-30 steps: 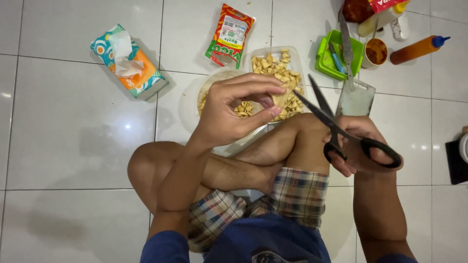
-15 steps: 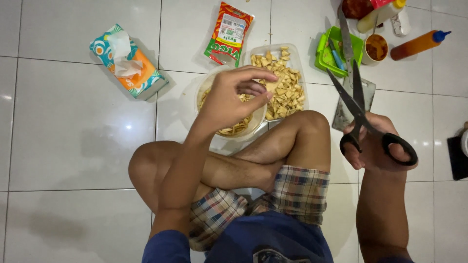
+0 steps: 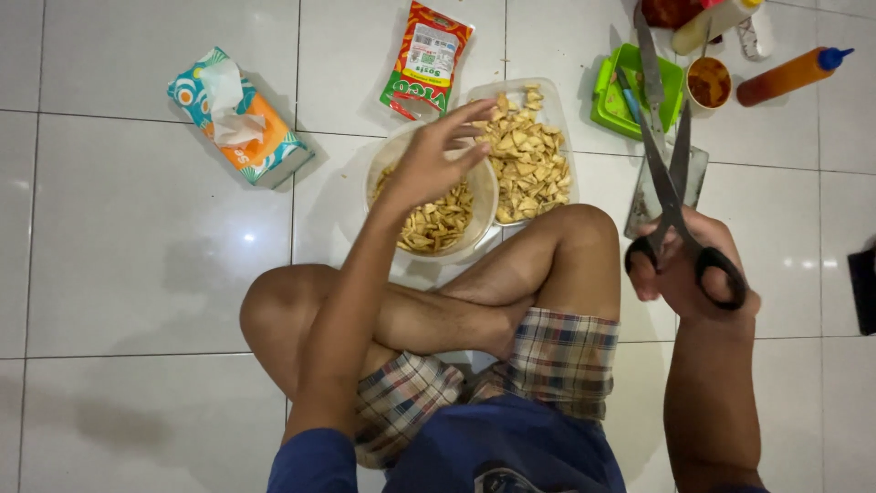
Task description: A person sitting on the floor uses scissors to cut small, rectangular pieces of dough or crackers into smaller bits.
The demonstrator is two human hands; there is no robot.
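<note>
Black-handled scissors sit clasped in the right hand, blades slightly parted, pointing toward the floor's far edge. The left hand hovers with its grip open, empty, over a round bowl of pale snack pieces, beside a rectangular tub.

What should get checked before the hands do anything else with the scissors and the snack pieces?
1. Scissors held firmly by the handles in the right hand: ok.
2. Blades pointing away from the body and legs: ok.
3. Blades shut: not ok, slightly apart.
4. Left hand well away from the blades: ok, it hovers over the round bowl, fingers spread.
5. Left hand holding a piece: cannot tell.
6. Rectangular tray of pieces within reach beside the bowl: ok.
</note>
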